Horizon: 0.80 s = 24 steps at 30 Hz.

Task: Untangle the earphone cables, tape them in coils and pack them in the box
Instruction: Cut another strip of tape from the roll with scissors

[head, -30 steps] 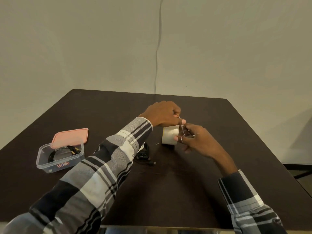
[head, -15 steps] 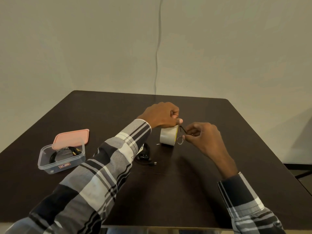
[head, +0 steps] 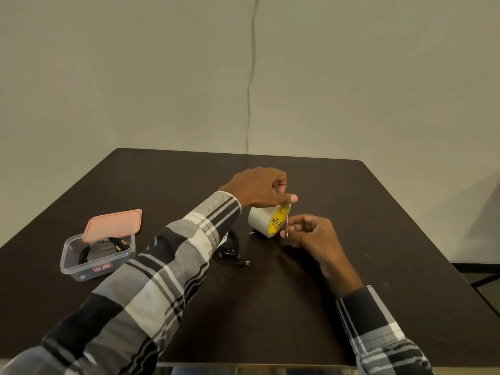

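Table edges run out of view at left and right. Box, lid off behind it, holds one dark coil. Left hand grips tape roll; right hand pinches something thin, hard to identify. Earphone cable lies half hidden behind the left sleeve.

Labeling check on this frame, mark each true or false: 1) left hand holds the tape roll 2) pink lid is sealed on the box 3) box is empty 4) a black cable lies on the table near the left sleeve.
1) True: the left hand grips the white tape roll from above.
2) False: the pink lid leans on the clear plastic box's far edge, leaving it open.
3) False: a coiled black cable lies inside.
4) True: the black earphone cable lies there.
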{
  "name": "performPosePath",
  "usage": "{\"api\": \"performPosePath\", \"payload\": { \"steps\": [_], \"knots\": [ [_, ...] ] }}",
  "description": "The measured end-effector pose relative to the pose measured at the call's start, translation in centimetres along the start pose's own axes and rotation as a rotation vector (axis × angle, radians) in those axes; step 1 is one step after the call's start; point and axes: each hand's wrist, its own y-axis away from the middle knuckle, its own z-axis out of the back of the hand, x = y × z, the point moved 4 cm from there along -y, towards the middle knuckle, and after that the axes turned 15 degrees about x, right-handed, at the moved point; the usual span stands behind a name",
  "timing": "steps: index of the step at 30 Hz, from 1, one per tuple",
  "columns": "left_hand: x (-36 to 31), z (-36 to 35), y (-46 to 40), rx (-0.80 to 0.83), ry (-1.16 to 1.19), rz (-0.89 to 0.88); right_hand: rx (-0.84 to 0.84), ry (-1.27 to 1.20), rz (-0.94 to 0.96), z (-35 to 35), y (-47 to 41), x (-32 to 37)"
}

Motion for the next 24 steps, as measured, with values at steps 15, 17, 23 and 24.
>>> {"api": "performPosePath", "payload": {
  "steps": [15,17,23,24],
  "knots": [
    [0.2,1.2,-0.4,-0.014,-0.056,-0.050,-0.045,-0.078,0.104,-3.8,-0.5,1.0],
    [0.5,1.2,-0.4,-0.014,-0.037,-0.051,-0.058,-0.029,0.121,-3.9,-0.7,0.9],
    [1.3,1.7,-0.4,0.021,-0.001,-0.058,-0.130,0.148,0.158,-3.4,-0.8,0.8],
    [1.4,1.8,-0.3,0.027,0.009,-0.067,-0.136,0.169,0.155,-3.4,-0.8,0.8]
  ]
}}
